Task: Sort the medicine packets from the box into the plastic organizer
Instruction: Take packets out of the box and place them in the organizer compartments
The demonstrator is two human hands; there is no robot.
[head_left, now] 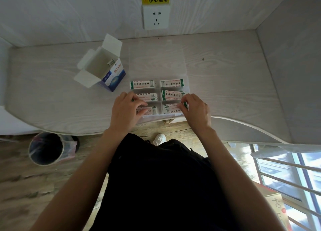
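Packets (pixel 171 108) apparently under both hands (pixel 127 109).

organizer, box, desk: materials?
Organizer: clear, slightly frosted plastic; desk grain shows through its open lid. Box: thin glossy printed cardboard, with creased white flaps. Desk: pale wood-grain, matte, likely laminate.

Both hands reach into the organizer (pixel 186 84) at the desk's (pixel 234 84) near edge. The left hand (pixel 126 111) presses packets (pixel 142 84) in the near left compartment, while the right hand (pixel 195 109) pinches a packet (pixel 185 105) over the near right one. The open box (pixel 104 69) stands just left of the organizer, below a wall socket (pixel 155 17).
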